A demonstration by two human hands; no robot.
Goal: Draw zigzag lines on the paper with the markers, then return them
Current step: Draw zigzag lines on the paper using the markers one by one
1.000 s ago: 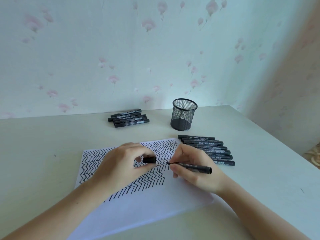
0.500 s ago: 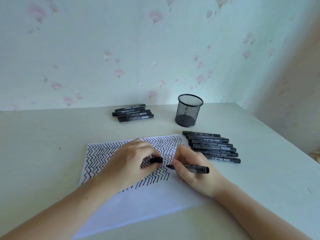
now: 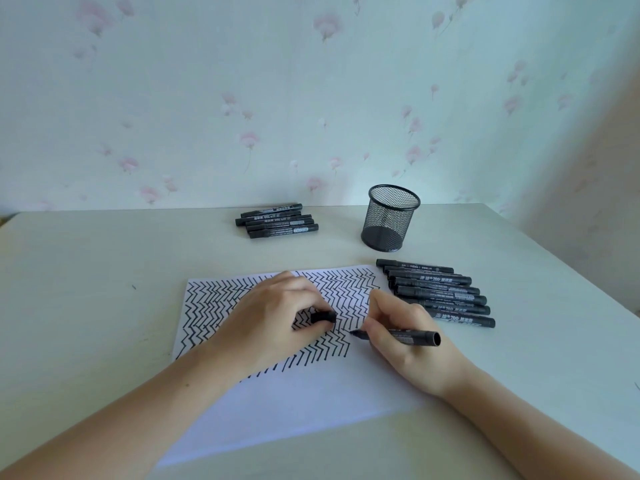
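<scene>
Right hand (image 3: 398, 337) grips an uncapped marker (image 3: 412, 337), fingers curled round the barrel, tip touching the paper (image 3: 294, 403) at the edge of the zigzags. Left hand (image 3: 277, 317) rests on the paper, pinching the cap (image 3: 323, 317). Just beyond the right hand lies a row of markers (image 3: 440, 294). Further out stands a mesh cup (image 3: 390, 218); nothing shows inside it. Beyond the left hand, a smaller pile (image 3: 277, 221).
</scene>
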